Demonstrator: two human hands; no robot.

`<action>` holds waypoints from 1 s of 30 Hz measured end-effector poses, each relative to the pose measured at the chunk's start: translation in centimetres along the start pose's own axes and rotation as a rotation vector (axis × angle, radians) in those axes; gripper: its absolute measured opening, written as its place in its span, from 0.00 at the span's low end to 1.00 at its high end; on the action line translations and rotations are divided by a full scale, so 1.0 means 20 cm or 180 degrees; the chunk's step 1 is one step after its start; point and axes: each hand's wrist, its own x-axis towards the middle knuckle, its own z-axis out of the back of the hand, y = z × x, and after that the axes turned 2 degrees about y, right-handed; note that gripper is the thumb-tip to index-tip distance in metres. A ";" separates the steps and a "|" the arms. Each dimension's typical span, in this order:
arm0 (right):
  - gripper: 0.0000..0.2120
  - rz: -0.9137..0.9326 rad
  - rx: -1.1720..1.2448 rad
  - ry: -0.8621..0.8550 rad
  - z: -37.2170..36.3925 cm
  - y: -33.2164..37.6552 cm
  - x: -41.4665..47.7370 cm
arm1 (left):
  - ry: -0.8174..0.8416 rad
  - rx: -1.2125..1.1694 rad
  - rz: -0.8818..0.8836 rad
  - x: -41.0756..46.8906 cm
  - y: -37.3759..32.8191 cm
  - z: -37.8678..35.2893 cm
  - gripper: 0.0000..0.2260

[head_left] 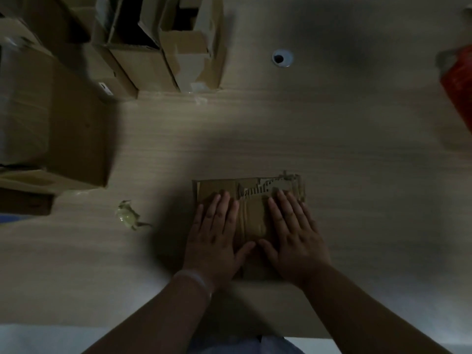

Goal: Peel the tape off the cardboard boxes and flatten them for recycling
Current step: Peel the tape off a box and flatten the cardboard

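In the head view we see a pale, wood-grained surface [332, 149] in dim light. At its far left stand several open boxes [163, 47] of brown corrugated card, flaps up and dark inside. Nearer on the left sits a large box [63, 123], blurred. A crumpled wad [127, 214] of clear, glossy tape lies on the surface left of our hands, apart from everything else. Far off in the middle is a round cable hole [282, 58] with a pale rim. At the right edge is a red thing [459, 80], too blurred to name.

The flat box [251, 215] lies on the surface just before us. Its far edge is torn, showing ribbed fluting. Our left hand [217, 238], with a pale band [196, 279] on the wrist, and our right hand [293, 238] press down on it side by side, thumbs nearly touching. Each grip is wide: fingers straight, palms down, holding nothing. The hands hide much of the box's near half.
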 end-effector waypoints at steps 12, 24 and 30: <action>0.39 -0.0222 -0.0091 0.0045 -0.02 -0.02 -0.09 | 0.0296 0.0017 -0.0012 -0.06 0.06 0.00 0.40; 0.38 -0.1371 0.0270 0.0221 0.11 -0.10 -0.26 | 0.0187 -0.1194 0.1976 -0.24 -0.03 0.09 0.45; 0.32 -0.2253 0.1568 0.0500 0.16 -0.01 -0.28 | 0.0619 -0.1933 0.2471 -0.21 0.00 0.13 0.38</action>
